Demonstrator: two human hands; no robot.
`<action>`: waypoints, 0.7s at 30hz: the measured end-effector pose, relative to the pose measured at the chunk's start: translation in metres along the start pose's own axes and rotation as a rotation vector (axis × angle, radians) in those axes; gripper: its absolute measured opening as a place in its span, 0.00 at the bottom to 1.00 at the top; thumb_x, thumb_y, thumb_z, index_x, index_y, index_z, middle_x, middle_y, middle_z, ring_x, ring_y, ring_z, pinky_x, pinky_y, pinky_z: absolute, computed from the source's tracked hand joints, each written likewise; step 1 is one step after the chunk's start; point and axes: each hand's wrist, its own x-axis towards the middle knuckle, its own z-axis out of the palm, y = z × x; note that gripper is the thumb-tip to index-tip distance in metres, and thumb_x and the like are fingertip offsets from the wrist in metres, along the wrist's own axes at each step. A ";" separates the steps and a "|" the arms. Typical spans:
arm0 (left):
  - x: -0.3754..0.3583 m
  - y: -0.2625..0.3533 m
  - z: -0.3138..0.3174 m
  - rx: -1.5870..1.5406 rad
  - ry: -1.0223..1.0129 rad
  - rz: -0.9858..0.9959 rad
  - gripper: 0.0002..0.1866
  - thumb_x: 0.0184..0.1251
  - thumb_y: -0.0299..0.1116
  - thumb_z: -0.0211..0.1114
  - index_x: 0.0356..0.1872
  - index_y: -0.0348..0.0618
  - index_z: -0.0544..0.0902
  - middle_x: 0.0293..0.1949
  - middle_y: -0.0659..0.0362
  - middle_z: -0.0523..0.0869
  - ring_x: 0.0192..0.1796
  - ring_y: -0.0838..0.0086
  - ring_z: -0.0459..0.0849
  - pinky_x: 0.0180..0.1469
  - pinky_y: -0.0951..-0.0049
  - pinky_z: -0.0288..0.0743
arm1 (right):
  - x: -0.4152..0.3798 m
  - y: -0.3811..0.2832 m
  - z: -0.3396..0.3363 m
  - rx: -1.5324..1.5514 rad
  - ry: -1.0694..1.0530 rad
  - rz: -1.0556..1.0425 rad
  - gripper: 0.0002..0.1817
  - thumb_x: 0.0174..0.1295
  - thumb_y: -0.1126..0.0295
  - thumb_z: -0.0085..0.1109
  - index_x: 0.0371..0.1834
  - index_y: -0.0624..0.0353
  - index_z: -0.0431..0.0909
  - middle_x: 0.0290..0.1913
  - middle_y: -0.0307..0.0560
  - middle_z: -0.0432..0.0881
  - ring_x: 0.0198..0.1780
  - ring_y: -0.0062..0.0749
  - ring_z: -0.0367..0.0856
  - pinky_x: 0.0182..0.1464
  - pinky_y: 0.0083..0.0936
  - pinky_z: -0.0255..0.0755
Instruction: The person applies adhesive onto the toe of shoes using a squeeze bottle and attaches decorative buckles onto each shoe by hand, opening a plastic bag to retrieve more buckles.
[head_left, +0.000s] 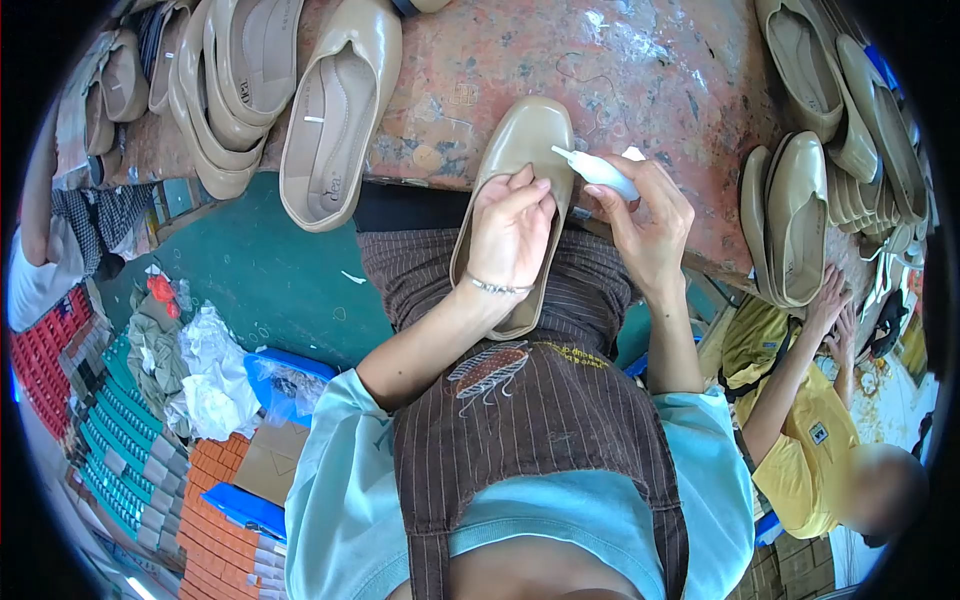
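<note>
A beige shoe (525, 130) lies across the table edge and my lap, its toe on the table. My left hand (510, 225) rests palm up over the shoe's opening, with its thumb and fingers curled together; what they hold, if anything, is too small to tell. My right hand (645, 215) grips a small white glue bottle (608, 176), its thin nozzle pointing left over the shoe's upper, near the right side. Another beige shoe (340, 115) lies to the left at the table edge.
Stacked beige shoes (250, 70) stand at the table's back left, more shoes (800, 200) at the right. The worn red table (680, 110) spans the top. A person in yellow (810, 440) works at the right. Blue bins and colored crates sit on the floor at left.
</note>
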 end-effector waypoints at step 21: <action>0.003 -0.004 0.004 -0.001 -0.116 0.027 0.15 0.57 0.11 0.51 0.47 0.26 0.74 0.52 0.47 0.79 0.56 0.69 0.77 0.63 0.72 0.66 | 0.017 -0.007 0.001 -0.186 -0.107 -0.134 0.10 0.49 0.69 0.68 0.34 0.58 0.81 0.27 0.44 0.80 0.27 0.37 0.76 0.29 0.30 0.70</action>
